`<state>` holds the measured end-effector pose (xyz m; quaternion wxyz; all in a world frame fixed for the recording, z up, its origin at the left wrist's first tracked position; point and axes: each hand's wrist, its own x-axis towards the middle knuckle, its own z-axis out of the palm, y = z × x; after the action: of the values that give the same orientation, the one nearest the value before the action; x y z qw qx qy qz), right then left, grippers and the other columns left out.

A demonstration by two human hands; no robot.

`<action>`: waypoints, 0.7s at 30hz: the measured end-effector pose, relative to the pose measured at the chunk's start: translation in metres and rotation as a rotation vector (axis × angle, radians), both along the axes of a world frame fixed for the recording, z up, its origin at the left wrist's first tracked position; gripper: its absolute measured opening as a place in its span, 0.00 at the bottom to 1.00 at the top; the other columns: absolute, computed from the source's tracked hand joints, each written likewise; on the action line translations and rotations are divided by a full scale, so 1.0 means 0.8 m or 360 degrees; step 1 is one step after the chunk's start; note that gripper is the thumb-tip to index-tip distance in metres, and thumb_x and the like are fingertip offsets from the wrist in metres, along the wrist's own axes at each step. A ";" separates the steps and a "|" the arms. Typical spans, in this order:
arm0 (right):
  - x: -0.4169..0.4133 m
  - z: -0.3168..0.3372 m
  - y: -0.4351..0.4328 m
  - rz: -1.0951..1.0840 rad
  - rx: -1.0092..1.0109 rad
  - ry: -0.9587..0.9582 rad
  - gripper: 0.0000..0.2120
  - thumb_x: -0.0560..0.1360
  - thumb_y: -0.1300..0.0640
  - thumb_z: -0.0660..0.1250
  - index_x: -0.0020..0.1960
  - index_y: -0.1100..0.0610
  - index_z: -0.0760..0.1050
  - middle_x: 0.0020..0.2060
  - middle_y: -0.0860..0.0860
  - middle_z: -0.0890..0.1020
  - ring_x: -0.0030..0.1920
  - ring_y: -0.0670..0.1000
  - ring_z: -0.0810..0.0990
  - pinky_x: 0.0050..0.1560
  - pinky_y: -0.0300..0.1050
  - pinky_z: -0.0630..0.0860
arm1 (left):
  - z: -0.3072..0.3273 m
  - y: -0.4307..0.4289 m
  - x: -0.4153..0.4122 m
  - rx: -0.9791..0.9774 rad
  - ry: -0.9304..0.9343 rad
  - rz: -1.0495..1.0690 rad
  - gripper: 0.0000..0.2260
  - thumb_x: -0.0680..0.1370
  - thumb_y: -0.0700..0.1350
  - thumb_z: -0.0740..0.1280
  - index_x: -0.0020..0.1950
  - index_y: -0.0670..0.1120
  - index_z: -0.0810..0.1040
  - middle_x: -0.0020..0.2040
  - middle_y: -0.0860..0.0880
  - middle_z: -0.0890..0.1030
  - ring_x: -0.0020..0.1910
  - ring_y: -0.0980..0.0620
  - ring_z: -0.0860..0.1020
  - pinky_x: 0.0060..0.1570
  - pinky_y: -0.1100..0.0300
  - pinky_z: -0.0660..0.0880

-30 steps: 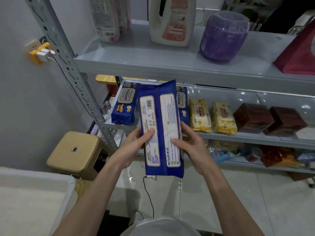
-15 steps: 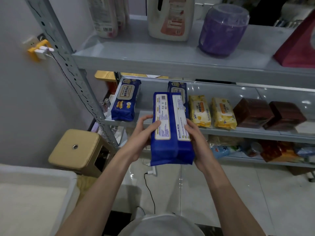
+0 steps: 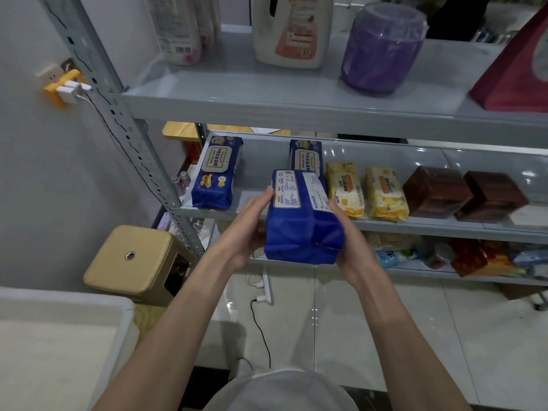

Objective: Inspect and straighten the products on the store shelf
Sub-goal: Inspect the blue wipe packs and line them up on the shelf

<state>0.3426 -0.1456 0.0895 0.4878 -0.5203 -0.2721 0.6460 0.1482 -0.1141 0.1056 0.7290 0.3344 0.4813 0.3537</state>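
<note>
grey shelf (image 3: pixel 261 164) behind; left grip (image 3: pixel 246 229) and right grip (image 3: pixel 351 243) clasp blue pack (image 3: pixel 299 223).

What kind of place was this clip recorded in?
Most likely a small shop, or a room set up as one: grey metal shelving carries rows of packaged goods, such as yellow wipe packs, brown boxes and a detergent jug. The left hand and right hand hold a blue pack.
</note>
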 end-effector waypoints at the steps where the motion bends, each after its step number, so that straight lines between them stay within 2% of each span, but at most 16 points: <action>1: -0.001 0.000 0.000 0.0033 0.0013 -0.0054 0.23 0.75 0.37 0.68 0.68 0.44 0.75 0.58 0.47 0.86 0.58 0.52 0.86 0.56 0.54 0.83 | -0.001 -0.001 -0.003 -0.0044 -0.0051 0.0003 0.31 0.73 0.65 0.71 0.70 0.51 0.73 0.61 0.45 0.84 0.59 0.44 0.84 0.59 0.44 0.81; 4: -0.006 0.002 0.000 0.0131 0.0065 -0.0245 0.25 0.80 0.37 0.65 0.75 0.40 0.70 0.65 0.47 0.81 0.62 0.51 0.82 0.57 0.53 0.83 | -0.001 -0.005 -0.013 -0.0188 -0.0170 0.0041 0.27 0.71 0.59 0.72 0.66 0.48 0.75 0.55 0.46 0.87 0.51 0.48 0.86 0.48 0.51 0.82; 7: -0.012 0.013 -0.001 0.0187 0.0139 -0.0294 0.24 0.82 0.41 0.63 0.77 0.39 0.66 0.62 0.40 0.76 0.59 0.45 0.79 0.49 0.45 0.84 | -0.002 -0.008 -0.021 -0.0357 -0.0317 0.0095 0.17 0.75 0.56 0.69 0.58 0.47 0.78 0.47 0.46 0.88 0.43 0.49 0.86 0.46 0.54 0.81; 9: -0.015 0.017 -0.001 0.0204 0.0158 -0.0305 0.25 0.82 0.43 0.64 0.77 0.39 0.65 0.59 0.36 0.74 0.58 0.42 0.77 0.48 0.43 0.83 | -0.003 -0.009 -0.024 -0.0389 -0.0365 0.0110 0.17 0.75 0.55 0.69 0.59 0.46 0.78 0.48 0.45 0.87 0.43 0.49 0.87 0.43 0.56 0.83; 13: -0.018 0.015 0.001 0.0224 0.0083 -0.0324 0.25 0.79 0.40 0.65 0.76 0.39 0.68 0.64 0.42 0.77 0.61 0.47 0.79 0.53 0.48 0.83 | -0.002 -0.012 -0.026 -0.0365 -0.0333 0.0092 0.20 0.74 0.56 0.70 0.62 0.48 0.76 0.53 0.45 0.87 0.47 0.48 0.86 0.50 0.52 0.81; 15: -0.015 0.013 0.004 0.0239 0.0031 -0.0333 0.24 0.78 0.37 0.65 0.72 0.43 0.73 0.63 0.47 0.82 0.61 0.50 0.82 0.57 0.50 0.82 | -0.002 -0.010 -0.025 -0.0205 -0.0218 0.0099 0.20 0.77 0.53 0.70 0.67 0.50 0.74 0.59 0.44 0.84 0.51 0.47 0.86 0.49 0.50 0.83; 17: -0.011 0.017 0.007 0.0220 -0.0024 -0.0373 0.23 0.78 0.35 0.63 0.66 0.47 0.78 0.56 0.48 0.87 0.56 0.49 0.86 0.57 0.50 0.80 | 0.002 -0.009 -0.022 0.0039 0.0029 0.0092 0.20 0.78 0.47 0.71 0.68 0.55 0.72 0.63 0.45 0.80 0.53 0.47 0.85 0.47 0.48 0.84; 19: -0.011 0.018 0.011 0.0206 -0.0064 -0.0351 0.26 0.77 0.34 0.64 0.64 0.52 0.80 0.52 0.49 0.88 0.54 0.49 0.87 0.55 0.47 0.80 | 0.007 -0.011 -0.017 0.0342 0.0380 0.0025 0.25 0.77 0.43 0.74 0.70 0.57 0.69 0.65 0.50 0.77 0.56 0.49 0.83 0.47 0.51 0.83; 21: -0.015 0.015 0.011 0.0227 -0.0058 -0.0321 0.25 0.76 0.36 0.67 0.65 0.52 0.79 0.53 0.49 0.88 0.54 0.49 0.87 0.58 0.49 0.80 | 0.007 -0.015 -0.012 0.0607 0.0593 -0.0062 0.34 0.75 0.43 0.76 0.74 0.59 0.64 0.66 0.58 0.73 0.58 0.57 0.78 0.48 0.58 0.81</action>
<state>0.3310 -0.1367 0.1017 0.4012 -0.5708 -0.3441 0.6284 0.1387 -0.1257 0.1109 0.5582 0.5342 0.5255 0.3562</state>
